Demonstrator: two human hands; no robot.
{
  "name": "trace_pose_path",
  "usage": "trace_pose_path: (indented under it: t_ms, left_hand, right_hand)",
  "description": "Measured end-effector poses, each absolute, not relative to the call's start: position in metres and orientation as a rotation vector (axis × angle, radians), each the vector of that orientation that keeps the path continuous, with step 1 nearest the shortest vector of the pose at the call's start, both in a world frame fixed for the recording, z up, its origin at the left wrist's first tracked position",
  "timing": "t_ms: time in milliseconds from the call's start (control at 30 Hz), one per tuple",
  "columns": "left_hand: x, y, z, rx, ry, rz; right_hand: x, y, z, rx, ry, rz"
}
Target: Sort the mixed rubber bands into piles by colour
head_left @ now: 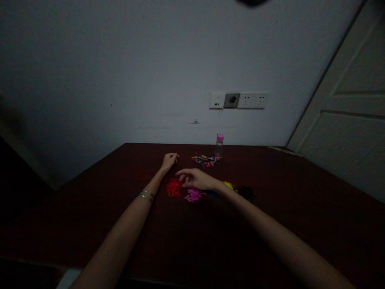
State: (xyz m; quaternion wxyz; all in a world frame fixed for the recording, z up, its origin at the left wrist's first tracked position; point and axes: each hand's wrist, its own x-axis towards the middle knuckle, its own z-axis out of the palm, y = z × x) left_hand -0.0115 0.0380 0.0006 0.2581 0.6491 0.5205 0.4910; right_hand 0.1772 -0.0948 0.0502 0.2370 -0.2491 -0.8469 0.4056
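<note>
My left hand (171, 160) rests on the table with its fingers curled in; whatever may be inside them is hidden. Over the near piles hovers my right hand (197, 178), index finger stretched out to the left, fingers apart and nothing visible in them. Its fingertips are by a pile of small, thin red pieces (173, 188). Just below the palm lies a pink pile (195, 195). Dark blue pieces (212, 193), yellow pieces (229, 185) and a black pile (246, 192) continue to the right, partly covered by my right hand and forearm. A mixed-colour heap (207, 160) lies farther back.
Behind the mixed heap stands a clear bottle with a pink cap (219, 145). The dark red-brown table (288, 224) meets a pale wall with sockets (252, 100). A panelled door (349, 120) is at the right. The light is dim.
</note>
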Motion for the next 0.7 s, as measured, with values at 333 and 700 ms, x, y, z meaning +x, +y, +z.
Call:
trace_pose_path:
  t_ms: [333,700]
  left_hand:
    - [-0.012,0.039,0.0,1.77,1.464,1.313]
    - [0.004,0.03,0.009,1.999,1.659,1.08]
  right_hand:
    - [0.211,-0.075,0.068,-0.782,-2.143,0.983]
    - [0.349,-0.022,0.031,-1.311,-1.507,0.66]
